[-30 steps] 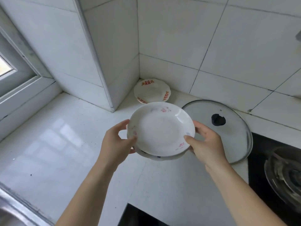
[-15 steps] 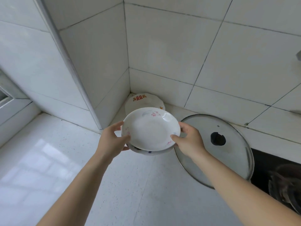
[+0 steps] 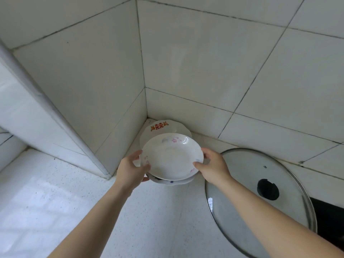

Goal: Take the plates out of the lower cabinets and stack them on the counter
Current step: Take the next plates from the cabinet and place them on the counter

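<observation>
Hands hold a pair of stacked plates above the counter, close to its far corner where two tiled walls meet. The left hand grips the left rim of the white floral plate, thumb lying over the top edge and the other fingers curled beneath. The right hand clasps the right rim the same way, thumb on top near a small pink motif, fingers tucked under the stack. A second plate sits directly under the floral one; only a narrow crescent of its near rim shows, carrying a small blue mark. Both plates are tilted slightly toward the camera.

Behind them, in the very corner of the counter, lies a scalloped white plate with a red and gold emblem on its far rim. The held stack overlaps its near part in the view; whether the stack touches it cannot be told.

A glass lid with a metal rim and a black knob rests along the counter's back edge to the right, leaning against the wall, just beside the right wrist. A black cooktop edge shows at the counter's right end, behind the lid.
</observation>
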Demonstrator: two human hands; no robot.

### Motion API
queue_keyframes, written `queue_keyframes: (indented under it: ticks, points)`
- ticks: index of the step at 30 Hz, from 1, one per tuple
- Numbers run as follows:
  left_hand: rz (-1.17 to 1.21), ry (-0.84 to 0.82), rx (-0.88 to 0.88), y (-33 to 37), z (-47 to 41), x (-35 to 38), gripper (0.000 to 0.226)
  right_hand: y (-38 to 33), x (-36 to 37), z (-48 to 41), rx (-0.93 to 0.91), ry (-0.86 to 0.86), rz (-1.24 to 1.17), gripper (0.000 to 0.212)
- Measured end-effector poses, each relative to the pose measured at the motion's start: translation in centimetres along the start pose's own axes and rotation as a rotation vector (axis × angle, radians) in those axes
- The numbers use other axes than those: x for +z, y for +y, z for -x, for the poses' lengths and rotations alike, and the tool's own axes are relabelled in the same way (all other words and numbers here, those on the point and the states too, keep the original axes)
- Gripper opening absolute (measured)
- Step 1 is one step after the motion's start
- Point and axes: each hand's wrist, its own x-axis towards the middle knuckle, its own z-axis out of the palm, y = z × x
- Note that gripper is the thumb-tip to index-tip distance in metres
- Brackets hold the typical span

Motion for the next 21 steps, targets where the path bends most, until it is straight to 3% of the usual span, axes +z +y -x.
queue_keyframes:
  ticks: [21]
  points:
    - [0.033, 0.056, 0.021, -1.7, -5.4, 1.1, 0.05, 1.5, 1.7, -6.3, 0.032, -0.01, -0.005, 0.045]
